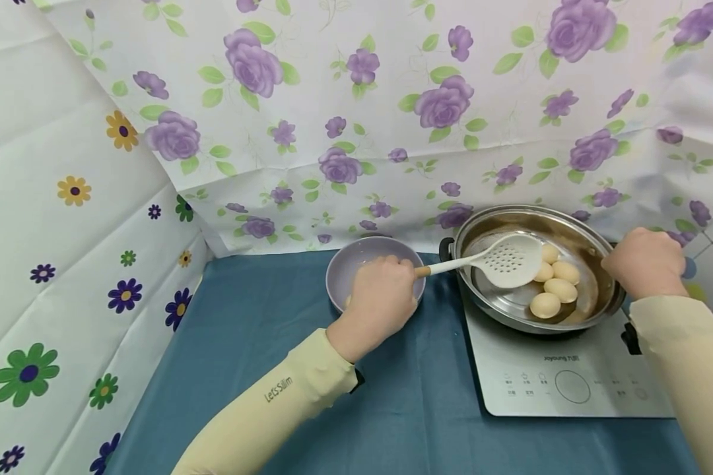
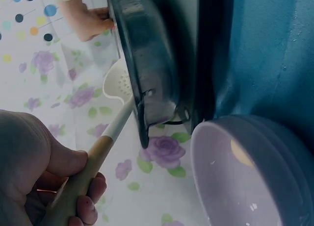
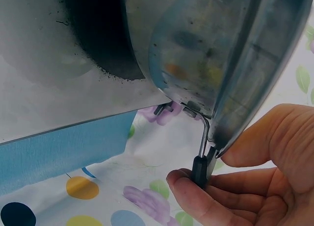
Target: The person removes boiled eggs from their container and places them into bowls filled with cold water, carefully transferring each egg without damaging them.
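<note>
My left hand (image 1: 383,297) grips the wooden handle of a white slotted spoon (image 1: 511,260), its fingers and thumb wrapped round it in the left wrist view. The spoon's perforated head is above the inside of a steel pan (image 1: 487,313). Several pale eggs (image 1: 560,290) lie in the pan, to the right of the spoon. My right hand (image 1: 650,264) holds the pan's right side; the right wrist view shows its fingers around the black-sleeved handle (image 3: 199,171). Below my left hand stands a light purple bowl (image 1: 340,277), with an egg (image 2: 240,152) inside.
The pan is over a flat induction cooktop (image 1: 523,389) with touch controls at its front. A blue cloth (image 1: 261,330) covers the table. Floral sheeting (image 1: 309,132) hangs right behind the pan and bowl, and more sheeting (image 1: 83,231) stands at the left.
</note>
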The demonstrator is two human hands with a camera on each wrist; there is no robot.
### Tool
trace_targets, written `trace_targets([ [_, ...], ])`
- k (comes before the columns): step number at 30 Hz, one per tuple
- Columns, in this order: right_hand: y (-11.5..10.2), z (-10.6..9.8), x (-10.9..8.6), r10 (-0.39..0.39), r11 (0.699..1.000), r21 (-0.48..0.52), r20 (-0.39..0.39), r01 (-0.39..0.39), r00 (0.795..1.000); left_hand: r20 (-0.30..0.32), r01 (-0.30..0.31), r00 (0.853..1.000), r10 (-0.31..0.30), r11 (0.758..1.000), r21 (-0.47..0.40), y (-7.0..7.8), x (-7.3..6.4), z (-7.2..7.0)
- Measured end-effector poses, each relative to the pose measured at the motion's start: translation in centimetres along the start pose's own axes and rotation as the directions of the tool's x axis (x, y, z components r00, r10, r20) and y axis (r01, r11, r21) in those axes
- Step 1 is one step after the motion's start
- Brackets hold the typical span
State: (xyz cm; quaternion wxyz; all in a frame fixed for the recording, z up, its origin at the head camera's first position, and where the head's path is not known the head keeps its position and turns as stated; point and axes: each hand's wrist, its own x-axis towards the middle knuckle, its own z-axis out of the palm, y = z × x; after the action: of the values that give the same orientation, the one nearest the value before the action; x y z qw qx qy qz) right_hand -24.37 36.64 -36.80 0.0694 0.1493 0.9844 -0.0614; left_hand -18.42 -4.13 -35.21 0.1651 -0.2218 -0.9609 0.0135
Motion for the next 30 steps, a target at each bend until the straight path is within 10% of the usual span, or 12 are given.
trace_targets([
  [8, 0.1, -0.1, -0.2, -0.003, 1.000, 0.005, 0.001, 0.003, 1.000, -0.098, -0.077, 0.991, 0.086, 0.993, 0.093, 1.3, 0.2, 0.8],
  [30, 0.4, 0.0, 0.2, 0.026, 0.999, 0.031, 0.021, -0.027, 0.999, -0.061, -0.135, 0.988, 0.139, 0.988, 0.078, 3.7, 0.1, 1.1],
])
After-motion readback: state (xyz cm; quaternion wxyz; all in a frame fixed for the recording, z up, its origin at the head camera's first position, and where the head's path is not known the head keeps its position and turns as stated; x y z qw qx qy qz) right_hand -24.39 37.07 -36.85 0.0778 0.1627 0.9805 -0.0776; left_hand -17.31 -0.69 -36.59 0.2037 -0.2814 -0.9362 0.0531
